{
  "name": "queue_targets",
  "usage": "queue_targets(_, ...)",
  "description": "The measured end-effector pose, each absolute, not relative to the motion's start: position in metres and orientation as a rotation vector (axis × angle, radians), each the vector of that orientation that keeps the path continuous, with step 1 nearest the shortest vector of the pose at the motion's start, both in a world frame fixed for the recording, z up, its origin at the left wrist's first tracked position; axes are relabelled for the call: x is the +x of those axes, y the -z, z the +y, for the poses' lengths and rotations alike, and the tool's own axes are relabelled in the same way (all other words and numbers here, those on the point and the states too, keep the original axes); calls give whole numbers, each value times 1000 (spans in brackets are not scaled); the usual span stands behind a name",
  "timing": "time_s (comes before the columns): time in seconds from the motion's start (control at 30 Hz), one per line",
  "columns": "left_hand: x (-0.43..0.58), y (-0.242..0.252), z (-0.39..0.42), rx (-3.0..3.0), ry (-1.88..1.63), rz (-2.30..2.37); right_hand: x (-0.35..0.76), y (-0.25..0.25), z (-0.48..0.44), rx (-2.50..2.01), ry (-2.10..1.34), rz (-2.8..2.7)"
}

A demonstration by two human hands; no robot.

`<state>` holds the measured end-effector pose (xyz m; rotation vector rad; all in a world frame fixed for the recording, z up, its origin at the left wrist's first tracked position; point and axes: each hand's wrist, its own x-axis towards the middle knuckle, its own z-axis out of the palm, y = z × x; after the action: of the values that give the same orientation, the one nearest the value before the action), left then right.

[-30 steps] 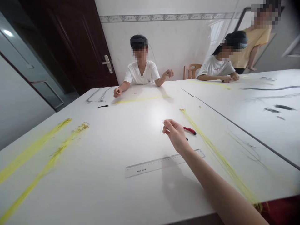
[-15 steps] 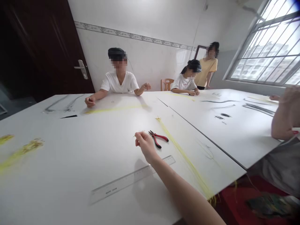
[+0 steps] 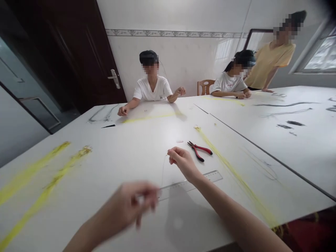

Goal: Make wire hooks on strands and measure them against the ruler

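Note:
My right hand (image 3: 183,162) is raised over the middle of the white table (image 3: 86,182), its fingertips pinched on a thin thread (image 3: 163,168) that hangs down toward the ruler. Lower and to the left, my left hand (image 3: 136,201) is blurred by motion, its fingers curled near the thread's lower end; whether it holds anything cannot be made out. Beneath both hands lies a clear ruler (image 3: 215,175), partly covered by them. Red-handled pliers (image 3: 201,150) rest with their jaws spread just beyond my right wrist.
A yellow strand bundle (image 3: 231,168) runs along the right, and two more yellow bundles (image 3: 63,168) lie at the left. Across the table sits a person in white (image 3: 152,87); another seated person (image 3: 231,82) and one standing (image 3: 273,66) are farther right.
My left hand has come into view from below. The view has turned left, so the pliers, ruler and strands appear farther right. The thread under my right hand now shows.

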<state>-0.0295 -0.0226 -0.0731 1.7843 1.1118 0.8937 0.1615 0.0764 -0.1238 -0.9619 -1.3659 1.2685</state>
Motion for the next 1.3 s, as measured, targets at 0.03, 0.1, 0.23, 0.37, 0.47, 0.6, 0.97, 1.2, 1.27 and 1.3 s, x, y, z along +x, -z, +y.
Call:
queue_targets(0.03, -27, 71, -3, 1682, -994, 1167, 161, 123, 75, -961, -1274, -1373)
queue_targets(0.1, -21, 75, 31, 1465, -1195, 1243, 159, 122, 72, -969, -1276, -1386)
queue_targets(0.23, -9, 98, 56, 1283, -1149, 1197, 158, 118, 67, -1002, -1260, -1419)
queue_targets(0.37, -7, 110, 39, 1158, -973, 1067, 154, 115, 61, -1016, -1267, -1467)
queue_targets(0.47, -8, 108, 31, 1105, -907, 970, 151, 113, 55, -994, -1286, -1499)
queue_targets(0.6, -8, 110, 30, 1176, -1005, 904, 149, 112, 49, -980, -1255, -1513)
queue_targets(0.97, -8, 106, 24, 1335, -1110, 1011, 151, 115, 45, -1019, -1225, -1500)
queue_targets(1.2, -4, 111, 16, 1434, -1325, 1096, 149, 114, 39, -950, -1279, -1499)
queue_targets(1.27, -2, 113, 14, 1457, -1393, 1114, 149, 115, 39, -922, -1295, -1492)
queue_targets(1.3, -1, 114, 13, 1457, -1422, 1121, 149, 115, 39, -908, -1305, -1492)
